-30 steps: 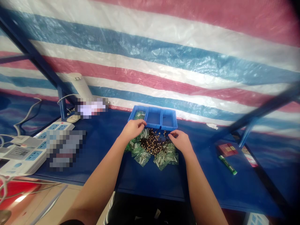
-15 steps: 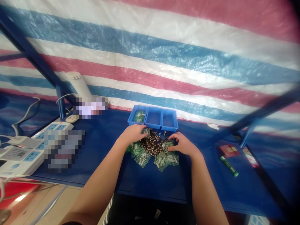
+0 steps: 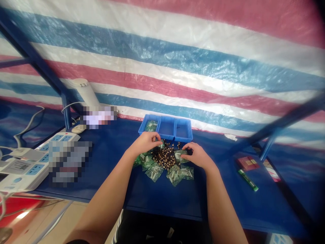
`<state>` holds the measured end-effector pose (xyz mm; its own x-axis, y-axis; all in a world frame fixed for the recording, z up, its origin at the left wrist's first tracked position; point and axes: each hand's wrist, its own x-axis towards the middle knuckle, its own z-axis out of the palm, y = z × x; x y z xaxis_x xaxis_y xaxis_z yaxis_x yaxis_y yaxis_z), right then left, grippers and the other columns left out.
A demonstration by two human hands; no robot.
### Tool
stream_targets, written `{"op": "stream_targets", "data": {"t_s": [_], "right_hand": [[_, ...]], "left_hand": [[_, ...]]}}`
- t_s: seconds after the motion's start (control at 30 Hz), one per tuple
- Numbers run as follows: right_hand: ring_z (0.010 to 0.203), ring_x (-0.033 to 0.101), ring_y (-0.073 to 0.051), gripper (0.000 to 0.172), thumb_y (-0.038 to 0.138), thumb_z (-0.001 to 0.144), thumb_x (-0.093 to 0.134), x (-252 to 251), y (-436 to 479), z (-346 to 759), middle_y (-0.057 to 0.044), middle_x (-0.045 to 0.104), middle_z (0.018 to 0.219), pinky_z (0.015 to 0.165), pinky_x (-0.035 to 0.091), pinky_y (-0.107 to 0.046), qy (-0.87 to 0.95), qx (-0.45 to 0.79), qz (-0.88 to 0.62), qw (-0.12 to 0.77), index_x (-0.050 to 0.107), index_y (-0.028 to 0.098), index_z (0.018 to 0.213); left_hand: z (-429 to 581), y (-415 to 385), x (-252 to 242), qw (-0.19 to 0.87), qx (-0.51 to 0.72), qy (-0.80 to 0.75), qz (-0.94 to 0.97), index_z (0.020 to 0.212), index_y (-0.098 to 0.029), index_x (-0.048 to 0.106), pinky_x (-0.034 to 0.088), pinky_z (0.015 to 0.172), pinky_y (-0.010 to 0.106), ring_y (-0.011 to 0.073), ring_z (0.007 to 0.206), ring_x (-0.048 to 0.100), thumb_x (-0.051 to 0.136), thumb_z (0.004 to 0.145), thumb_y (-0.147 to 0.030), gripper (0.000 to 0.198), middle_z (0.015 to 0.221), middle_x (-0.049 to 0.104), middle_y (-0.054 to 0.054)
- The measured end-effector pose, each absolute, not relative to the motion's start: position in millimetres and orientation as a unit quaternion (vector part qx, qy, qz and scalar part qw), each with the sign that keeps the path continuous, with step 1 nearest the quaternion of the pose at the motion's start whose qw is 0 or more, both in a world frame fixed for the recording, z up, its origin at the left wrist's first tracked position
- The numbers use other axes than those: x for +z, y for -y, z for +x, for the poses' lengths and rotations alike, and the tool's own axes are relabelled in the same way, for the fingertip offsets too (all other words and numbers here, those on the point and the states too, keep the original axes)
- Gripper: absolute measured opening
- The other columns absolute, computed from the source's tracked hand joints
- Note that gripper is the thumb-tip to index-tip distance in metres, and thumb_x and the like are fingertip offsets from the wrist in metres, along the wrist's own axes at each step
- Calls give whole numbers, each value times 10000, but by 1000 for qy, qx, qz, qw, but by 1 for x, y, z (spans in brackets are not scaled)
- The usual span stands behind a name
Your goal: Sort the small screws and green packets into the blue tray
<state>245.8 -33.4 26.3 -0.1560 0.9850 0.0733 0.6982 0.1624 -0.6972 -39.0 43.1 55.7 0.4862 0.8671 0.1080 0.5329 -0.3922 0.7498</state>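
A heap of small dark and brass parts (image 3: 165, 158) lies on the blue table (image 3: 162, 193), ringed by several small green plastic bags (image 3: 177, 173). My left hand (image 3: 146, 141) hovers over the heap's left side, fingers pinched on a green bag (image 3: 160, 144). My right hand (image 3: 196, 155) rests at the heap's right side, fingers curled around another green bag (image 3: 180, 154). Just behind the heap stands a blue tray with three compartments (image 3: 165, 128); its left compartment holds green bags.
White power strips (image 3: 27, 162) and cables lie at the left edge. A white lamp base (image 3: 85, 91) stands behind them. A red packet (image 3: 246, 162) and a green lighter (image 3: 247, 179) lie at the right. Blue frame bars run on both sides, with a striped tarpaulin behind.
My left hand has lifted slightly from the heap with a bag pinched in its fingers. My right hand has closed on a bag at the heap's right side.
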Motion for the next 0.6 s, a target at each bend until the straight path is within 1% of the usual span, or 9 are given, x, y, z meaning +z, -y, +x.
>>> {"op": "stream_targets", "data": {"t_s": [0.1,0.17,0.27,0.33,0.4,0.47,0.6], "right_hand": [[1008,605,-260,284,438,753,732,33,34,239,-53,687,1043,862,472,-408,701,264,-568,340,713,264,977],[948,632,-241,282,445,783,712,36,35,231,-54,702,1036,820,494,-387,673,304,-548,393,714,264,998],[909,650,-226,349,425,799,708,37,37,215,-60,709,1048,780,518,-366,636,373,-498,457,684,256,1103],[846,656,-219,315,422,804,704,34,37,205,-56,720,968,750,526,-362,622,392,-481,477,694,241,1062],[772,650,-210,252,435,815,687,30,36,199,-45,715,863,719,526,-357,607,377,-495,495,712,230,959],[736,645,-204,238,450,819,676,26,34,196,-41,708,820,704,527,-351,586,355,-509,520,708,222,881],[677,638,-189,267,479,815,666,24,30,197,-36,701,799,654,536,-326,555,369,-513,540,676,215,857]], "left_hand": [[-33,-38,61,393,309,-423,756,788,-203,618,308,479,234,102,445,381,650,801,-505,304,510,400,-58],[-27,-36,58,419,352,-416,726,797,-199,587,294,470,226,93,436,368,647,809,-502,309,499,386,-69],[-13,-31,49,450,374,-414,697,796,-196,549,280,444,219,91,419,393,618,836,-504,319,481,419,-66],[-4,-27,44,474,354,-408,695,807,-197,543,280,433,216,93,405,406,599,849,-514,325,469,435,-65],[2,-23,40,494,337,-401,694,806,-198,540,282,424,215,91,385,398,575,860,-534,343,456,432,-69],[5,-20,39,501,326,-394,699,797,-193,555,281,421,217,89,379,391,562,863,-550,363,454,429,-67],[5,-20,38,453,346,-386,725,875,-183,662,296,448,228,102,445,405,571,863,-535,363,507,456,-42]]}}
